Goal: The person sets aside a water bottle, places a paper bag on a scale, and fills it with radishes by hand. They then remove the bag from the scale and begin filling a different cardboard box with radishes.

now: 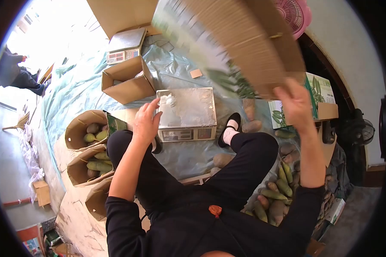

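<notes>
Between the seated person's feet sits a silvery scale (186, 108), flat on a pale blue plastic sheet (180, 64), its plate scuffed and smeared, its display panel on the side toward the person. Over at its left edge I can see the left hand (146, 122), grasping nothing, fingers loosely spread; whether the fingertips touch the plate, I can't tell. The right hand (294, 105) is another matter: it has a firm pinch on the lower edge of a big cardboard box (253, 47), held up in the air beyond the scale and off to the right, brown on one side and printed with green leaves on the other, and rather blurred. Past the scale's far left corner stands a small open carton (128, 83), with a second scale (126, 43) behind it. By the person's left knee, open boxes (79, 165) stand in a row, two of them showing green and dark, rounded vegetables (101, 160). On the person's right, more long green and reddish-brown vegetables (283, 186) lie heaped near the thigh, and a leaf-printed carton (324, 90) stands beyond the right hand. Up at the top right there's a pink basket (302, 17), partly hidden by the raised cardboard.
</notes>
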`<state>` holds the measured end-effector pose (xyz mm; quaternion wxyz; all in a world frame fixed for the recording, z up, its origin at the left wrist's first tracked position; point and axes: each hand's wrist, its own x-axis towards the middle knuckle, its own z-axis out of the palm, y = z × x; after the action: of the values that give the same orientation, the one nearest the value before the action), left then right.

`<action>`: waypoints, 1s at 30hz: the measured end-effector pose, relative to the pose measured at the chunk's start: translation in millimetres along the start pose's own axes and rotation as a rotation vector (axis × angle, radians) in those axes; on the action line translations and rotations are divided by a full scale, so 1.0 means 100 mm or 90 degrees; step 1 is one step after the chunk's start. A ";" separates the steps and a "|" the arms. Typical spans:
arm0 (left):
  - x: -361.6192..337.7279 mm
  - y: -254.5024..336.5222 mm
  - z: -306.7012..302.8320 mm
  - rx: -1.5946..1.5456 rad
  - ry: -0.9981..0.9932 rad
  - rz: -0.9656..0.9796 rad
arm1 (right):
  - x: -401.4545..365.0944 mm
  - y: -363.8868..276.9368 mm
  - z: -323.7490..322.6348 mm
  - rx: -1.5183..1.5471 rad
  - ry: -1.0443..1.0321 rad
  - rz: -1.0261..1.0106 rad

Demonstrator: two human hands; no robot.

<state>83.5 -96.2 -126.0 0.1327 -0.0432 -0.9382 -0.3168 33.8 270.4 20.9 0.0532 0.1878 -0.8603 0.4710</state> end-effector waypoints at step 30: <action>-0.01 0.02 0.27 0.271 -0.234 0.036 | -0.32 1.44 0.33 -0.255 -0.071 -0.015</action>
<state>79.2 -78.3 -145.9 -0.0251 -0.0975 -0.9903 -0.0957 12.2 321.2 -119.5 0.0474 0.2094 -0.9360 0.2789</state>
